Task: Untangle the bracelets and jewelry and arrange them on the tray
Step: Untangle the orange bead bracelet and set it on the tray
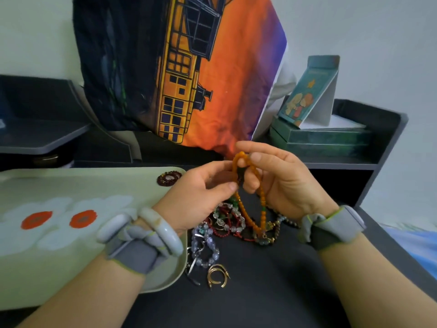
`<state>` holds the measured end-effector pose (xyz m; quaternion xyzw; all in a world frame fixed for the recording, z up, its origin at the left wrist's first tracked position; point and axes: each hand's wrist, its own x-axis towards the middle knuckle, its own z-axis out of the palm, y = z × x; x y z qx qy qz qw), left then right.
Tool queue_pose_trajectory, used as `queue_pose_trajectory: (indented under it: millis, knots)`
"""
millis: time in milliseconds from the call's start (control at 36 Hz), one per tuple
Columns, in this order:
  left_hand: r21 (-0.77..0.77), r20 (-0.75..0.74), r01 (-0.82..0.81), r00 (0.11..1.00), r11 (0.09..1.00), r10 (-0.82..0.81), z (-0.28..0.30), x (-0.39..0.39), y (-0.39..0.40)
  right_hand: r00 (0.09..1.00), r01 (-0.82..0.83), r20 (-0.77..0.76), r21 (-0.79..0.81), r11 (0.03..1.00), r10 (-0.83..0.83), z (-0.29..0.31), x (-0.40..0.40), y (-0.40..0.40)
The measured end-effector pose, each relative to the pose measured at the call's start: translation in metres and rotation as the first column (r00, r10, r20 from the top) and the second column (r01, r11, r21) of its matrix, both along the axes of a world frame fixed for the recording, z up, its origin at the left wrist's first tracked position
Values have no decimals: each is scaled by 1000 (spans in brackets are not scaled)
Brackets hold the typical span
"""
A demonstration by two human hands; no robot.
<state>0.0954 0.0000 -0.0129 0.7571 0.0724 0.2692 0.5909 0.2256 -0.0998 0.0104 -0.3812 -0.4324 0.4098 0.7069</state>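
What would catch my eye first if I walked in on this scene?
Probably the orange bead string, held up mid-frame by the left hand and right hand, its lower end trailing into a jewelry pile on the dark table. Behind looms a vivid orange and purple cloth. At left lies a pale green tray with one dark bead bracelet.

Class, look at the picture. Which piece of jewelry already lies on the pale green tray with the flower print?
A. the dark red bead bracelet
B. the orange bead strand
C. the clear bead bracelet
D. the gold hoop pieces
A: the dark red bead bracelet lies coiled at the far corner of the pale green flower-print tray; the other pieces are off it.
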Motion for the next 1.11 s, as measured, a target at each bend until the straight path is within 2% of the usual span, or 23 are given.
queue_pose_trajectory:
  millis: [56,167,306,417,500,611,694,861,972,1111]
  knots:
    - [38,-21,-29,999,999,30,-1,0,1,1000,-28,-9,15,999,28,-1,0,0]
    - [14,-43,-39,998,999,40,0,0,-1,997,-77,-3,44,996,77,-3,-1,0]
    - [-227,-2,-58,998,972,59,6,-1,0,1000,16,-12,44,999,-16,-5,1,4]
    - [-539,51,31,999,842,-4,12,-3,4,997,75,-2,6,997,-75,-10,1,8]
    - [-686,132,118,991,718,-38,17,-6,7,993,107,61,-28,994,-106,-13,-2,11]
    - [-739,268,255,960,623,-75,20,-10,14,979,137,164,-71,988,-124,-16,-5,13]
    - [-736,355,324,933,595,-69,20,-10,18,958,172,248,-100,980,-143,-18,-7,13]
    - [-658,367,234,930,716,33,19,-7,15,868,231,473,-108,967,-154,-21,-12,12]
    - [-569,299,87,948,818,108,14,-2,13,840,219,524,-92,971,-140,-22,-13,10]
    - [-292,123,-163,971,943,206,6,0,9,853,186,505,-65,980,-128,-21,-15,9]
